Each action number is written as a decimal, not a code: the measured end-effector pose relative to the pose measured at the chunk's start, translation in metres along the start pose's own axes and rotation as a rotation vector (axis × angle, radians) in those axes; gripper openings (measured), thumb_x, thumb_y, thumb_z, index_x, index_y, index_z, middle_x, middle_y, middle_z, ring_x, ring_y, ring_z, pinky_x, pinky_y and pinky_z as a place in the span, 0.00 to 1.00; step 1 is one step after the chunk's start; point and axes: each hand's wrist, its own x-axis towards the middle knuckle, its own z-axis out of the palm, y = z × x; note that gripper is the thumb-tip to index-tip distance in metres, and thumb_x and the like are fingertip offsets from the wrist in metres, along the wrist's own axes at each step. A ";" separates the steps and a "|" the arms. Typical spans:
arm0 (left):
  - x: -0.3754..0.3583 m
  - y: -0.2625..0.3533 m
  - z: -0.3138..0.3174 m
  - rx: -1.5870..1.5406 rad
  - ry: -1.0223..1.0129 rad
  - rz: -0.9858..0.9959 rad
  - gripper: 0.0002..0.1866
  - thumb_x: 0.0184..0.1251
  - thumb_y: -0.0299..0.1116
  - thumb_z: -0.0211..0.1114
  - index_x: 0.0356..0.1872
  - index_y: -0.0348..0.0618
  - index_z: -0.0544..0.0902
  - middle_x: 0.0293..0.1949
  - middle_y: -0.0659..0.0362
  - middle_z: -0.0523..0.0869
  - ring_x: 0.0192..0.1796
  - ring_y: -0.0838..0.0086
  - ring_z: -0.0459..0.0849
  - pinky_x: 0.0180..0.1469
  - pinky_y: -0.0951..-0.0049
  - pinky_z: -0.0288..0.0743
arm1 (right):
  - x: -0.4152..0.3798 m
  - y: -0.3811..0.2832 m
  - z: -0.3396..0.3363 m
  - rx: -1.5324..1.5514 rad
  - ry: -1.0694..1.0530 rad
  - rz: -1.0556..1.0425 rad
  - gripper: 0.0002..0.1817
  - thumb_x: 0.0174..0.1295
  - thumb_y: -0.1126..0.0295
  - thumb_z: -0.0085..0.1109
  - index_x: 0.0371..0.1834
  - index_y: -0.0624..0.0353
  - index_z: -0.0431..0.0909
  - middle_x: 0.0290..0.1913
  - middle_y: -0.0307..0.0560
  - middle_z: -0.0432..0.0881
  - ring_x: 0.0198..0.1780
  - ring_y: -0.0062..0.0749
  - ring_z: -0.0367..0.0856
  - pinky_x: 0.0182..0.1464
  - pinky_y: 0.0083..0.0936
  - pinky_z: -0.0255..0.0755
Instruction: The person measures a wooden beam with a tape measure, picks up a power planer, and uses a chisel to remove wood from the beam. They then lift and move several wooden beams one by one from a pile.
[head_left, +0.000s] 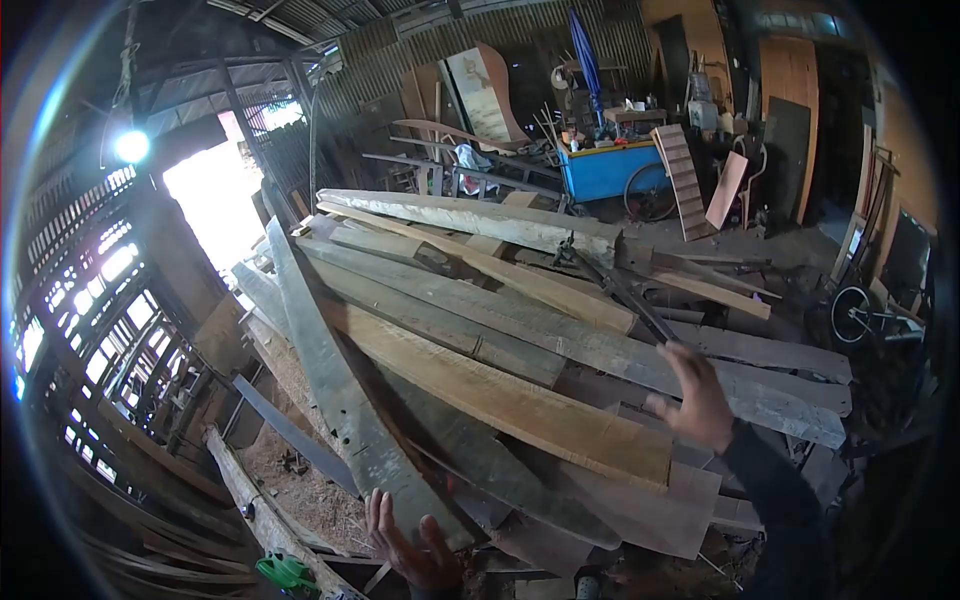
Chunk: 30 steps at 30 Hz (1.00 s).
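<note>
My left hand (pixel 412 548) is at the near end of a long grey plank (pixel 345 415), fingers apart and overlapping its left edge. That plank lies tilted across the stack and runs away toward the bright doorway. My right hand (pixel 697 402) is raised over the right side of the stack, thumb and fingers spread, with nothing in it. Beyond its fingertips is a dark metal bar clamp (pixel 628 298) lying across the boards. Between my hands stretches a lighter brown board (pixel 520 400) with a rough sawn edge.
A thick whitish beam (pixel 480 218) lies at the back of the stack. Behind it stand a blue table (pixel 605 172), a bicycle wheel (pixel 650 190) and a slatted wooden panel (pixel 683 180). Sawdust (pixel 300 490) covers the floor at left, near a green object (pixel 286 572).
</note>
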 end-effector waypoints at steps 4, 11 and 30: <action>-0.004 0.010 0.008 0.102 -0.076 -0.118 0.32 0.78 0.43 0.62 0.74 0.34 0.68 0.69 0.37 0.75 0.72 0.42 0.71 0.73 0.48 0.63 | 0.064 0.096 0.036 0.188 0.038 0.132 0.39 0.59 0.60 0.72 0.73 0.61 0.68 0.67 0.65 0.76 0.70 0.59 0.73 0.71 0.46 0.68; 0.001 0.018 0.020 0.240 -0.011 -0.157 0.28 0.79 0.45 0.62 0.69 0.34 0.74 0.66 0.38 0.78 0.70 0.43 0.75 0.71 0.49 0.67 | 0.125 0.170 0.129 0.237 0.004 0.188 0.38 0.60 0.61 0.72 0.71 0.64 0.69 0.66 0.67 0.78 0.68 0.60 0.76 0.69 0.45 0.71; 0.005 0.012 0.045 -0.279 -0.086 0.069 0.23 0.67 0.41 0.72 0.59 0.42 0.83 0.66 0.44 0.81 0.70 0.46 0.77 0.72 0.45 0.68 | 0.136 -0.108 0.098 0.519 -0.225 -0.207 0.29 0.61 0.66 0.70 0.64 0.66 0.76 0.59 0.63 0.82 0.64 0.55 0.81 0.65 0.40 0.74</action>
